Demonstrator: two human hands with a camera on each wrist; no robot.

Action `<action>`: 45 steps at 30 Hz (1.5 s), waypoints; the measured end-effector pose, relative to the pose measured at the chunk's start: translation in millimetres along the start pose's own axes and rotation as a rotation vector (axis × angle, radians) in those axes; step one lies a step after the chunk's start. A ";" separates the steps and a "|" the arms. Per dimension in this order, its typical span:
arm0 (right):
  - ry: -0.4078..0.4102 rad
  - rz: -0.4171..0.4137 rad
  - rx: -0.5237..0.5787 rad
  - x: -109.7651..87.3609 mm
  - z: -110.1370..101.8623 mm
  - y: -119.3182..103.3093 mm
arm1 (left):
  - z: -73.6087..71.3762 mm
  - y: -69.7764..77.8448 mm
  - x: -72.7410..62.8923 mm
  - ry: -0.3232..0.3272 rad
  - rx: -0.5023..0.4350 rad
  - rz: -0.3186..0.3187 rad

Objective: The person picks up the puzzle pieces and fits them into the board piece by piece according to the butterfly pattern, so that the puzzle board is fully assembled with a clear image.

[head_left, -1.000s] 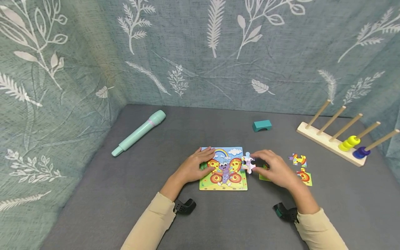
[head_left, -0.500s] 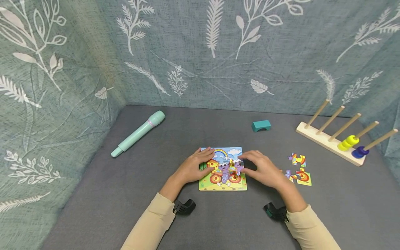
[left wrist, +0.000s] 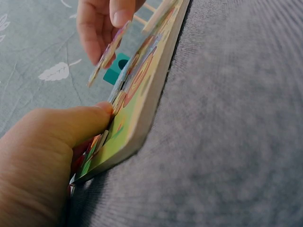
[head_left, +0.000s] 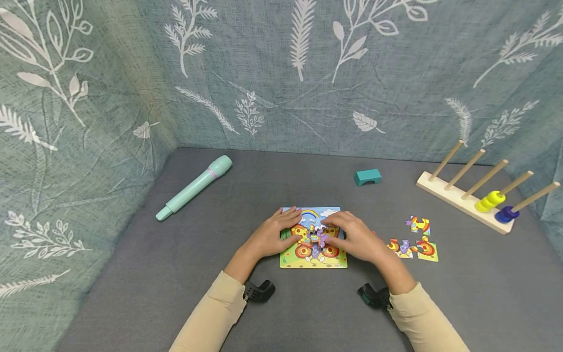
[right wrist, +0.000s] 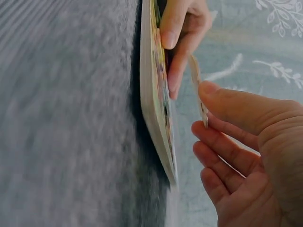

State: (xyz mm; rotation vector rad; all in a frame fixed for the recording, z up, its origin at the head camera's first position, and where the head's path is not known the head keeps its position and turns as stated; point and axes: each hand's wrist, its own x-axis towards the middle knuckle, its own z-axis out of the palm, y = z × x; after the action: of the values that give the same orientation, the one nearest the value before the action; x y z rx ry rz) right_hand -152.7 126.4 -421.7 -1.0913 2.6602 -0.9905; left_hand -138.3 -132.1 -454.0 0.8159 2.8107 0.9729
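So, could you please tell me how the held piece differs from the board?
The piece is small, while the board is much larger. The piece is pinched in the right hand, raised over the board; the board lies flat on the table. Both bear colourful printing.

My left hand (head_left: 272,234) covers the left side of the puzzle board (head_left: 313,265), blocking that edge; my right hand (head_left: 355,237) reaches in over the right side, with a gap between the piece (head_left: 321,236) I pinch and the board. Grey cloth (head_left: 316,313) gives me a lane between my sleeves (head_left: 210,313), and another behind the board, between mint tube (head_left: 193,188) and teal block (head_left: 368,177), up to the curtain (head_left: 272,107). Rightward, flat loose pieces (head_left: 427,250) lie near; beyond, the pegged stand (head_left: 457,198) juts up.
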 end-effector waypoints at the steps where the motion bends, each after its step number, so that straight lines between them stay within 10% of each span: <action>1: -0.006 -0.001 0.001 1.5 1.0 -0.3 | 0.2 -0.4 0.1 0.002 0.002 0.001; 45: -0.020 -0.011 -0.191 14.2 20.2 -11.2 | 0.8 -0.1 0.7 0.005 -0.003 0.002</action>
State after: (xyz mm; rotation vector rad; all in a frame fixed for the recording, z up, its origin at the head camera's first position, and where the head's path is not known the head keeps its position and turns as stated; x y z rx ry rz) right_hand -150.0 100.3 -428.7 -1.1448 2.7815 -0.7351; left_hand -138.7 -131.4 -454.6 0.8177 2.8120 0.9806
